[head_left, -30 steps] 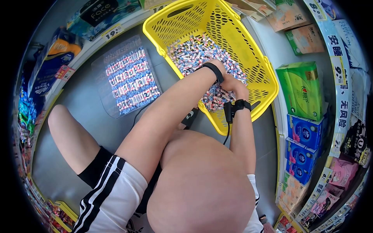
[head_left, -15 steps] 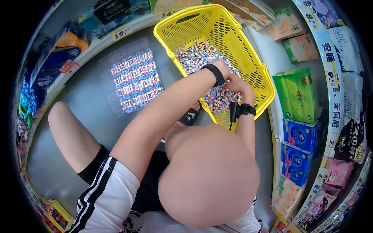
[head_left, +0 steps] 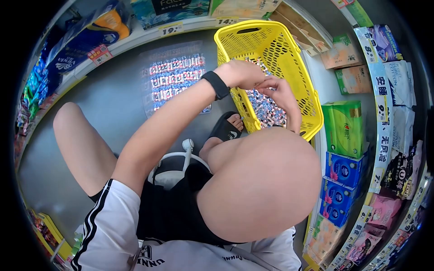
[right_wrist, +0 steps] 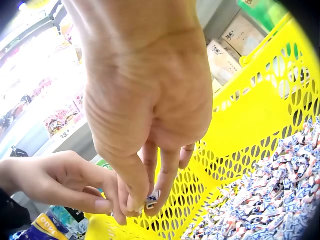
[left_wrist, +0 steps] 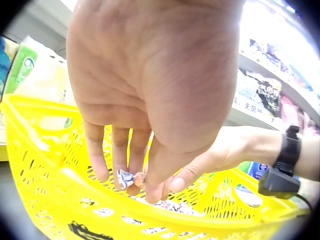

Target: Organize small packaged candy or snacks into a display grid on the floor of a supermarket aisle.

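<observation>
Closest in, at the bottom of the head view, are the person's bent knees and white-striped black shorts, with a black sandal (head_left: 224, 130) on the grey floor (head_left: 113, 95) just above them.

Right of the frame's middle, the two hands meet in the air over the near end of a yellow basket (head_left: 289, 49). The left hand (head_left: 242, 74), which has a black band on its wrist, has its fingers curled downward. In the left wrist view its fingertips pinch a small wrapped candy (left_wrist: 125, 178). The right hand (head_left: 282, 94) is curled the same way, and the right wrist view shows its thumb and fingers also nipping the wrapper. The tips of both hands touch there. The candy hangs clear of the basket's rim, above the pile inside.

That pile of loose candies (head_left: 266, 108), wrapped in blue, white and red, covers the basket's bottom. Left of the basket, a clear packet of candies (head_left: 176, 79) lies flat on the floor.

Farther off, shelves ring the scene. Green packs (head_left: 346, 122) and blue packs (head_left: 346, 169) stand at the right, and price labels (head_left: 170, 28) run along the top edge.
</observation>
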